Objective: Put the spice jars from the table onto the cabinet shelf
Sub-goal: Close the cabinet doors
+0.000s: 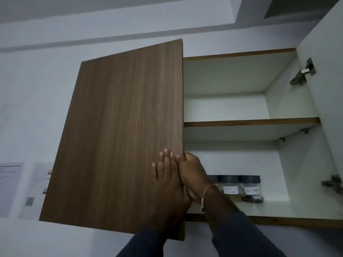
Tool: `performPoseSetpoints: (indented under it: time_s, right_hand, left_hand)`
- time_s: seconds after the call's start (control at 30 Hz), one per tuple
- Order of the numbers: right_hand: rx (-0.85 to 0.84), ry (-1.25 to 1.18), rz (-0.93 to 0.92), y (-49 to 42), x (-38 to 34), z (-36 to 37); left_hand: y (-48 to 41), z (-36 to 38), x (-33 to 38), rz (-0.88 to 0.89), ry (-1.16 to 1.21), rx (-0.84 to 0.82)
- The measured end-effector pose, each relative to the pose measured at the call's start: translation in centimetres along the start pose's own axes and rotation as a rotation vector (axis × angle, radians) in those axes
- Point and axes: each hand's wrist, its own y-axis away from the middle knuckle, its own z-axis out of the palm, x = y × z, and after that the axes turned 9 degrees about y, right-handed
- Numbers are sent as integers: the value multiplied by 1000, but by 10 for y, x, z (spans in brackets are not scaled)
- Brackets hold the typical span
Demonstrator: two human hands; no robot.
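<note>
A wall cabinet hangs above me with its brown wood left door [118, 130] partly swung and its white right door [326, 75] wide open. My left hand [167, 173] lies flat with straight fingers on the left door's front near its free edge. My right hand [193, 173] curls its fingers round that same edge from the inside. On the bottom shelf [278, 210] stand clear spice jars with dark lids: one labelled jar [230, 189], a second [251, 190] beside it, and a third [213, 179] mostly hidden behind my right wrist.
The upper shelf [250, 122] holds nothing that I can see. Metal hinges [303, 73] stick out from the right door. Papers [11, 188] are pinned to the white wall at the left.
</note>
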Motion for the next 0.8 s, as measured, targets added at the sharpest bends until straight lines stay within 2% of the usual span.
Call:
performPoseSetpoints:
  time_s: [0.17, 0.5, 0.57, 0.7, 0.8]
  right_hand:
    - [-19, -68, 34, -29, 26, 0]
    - [51, 14, 28, -49, 46, 8]
    - [63, 160, 20, -46, 42, 5]
    - [77, 619, 47, -20, 34, -17]
    - [168, 979, -15, 23, 21, -55]
  left_hand:
    - [-8, 25, -20, 115, -42, -80]
    - [-16, 35, -25, 118, 6, -169]
    - [-18, 24, -23, 120, -3, -223]
    - [-27, -10, -21, 99, -7, -492]
    - [-21, -27, -3, 126, 220, -427]
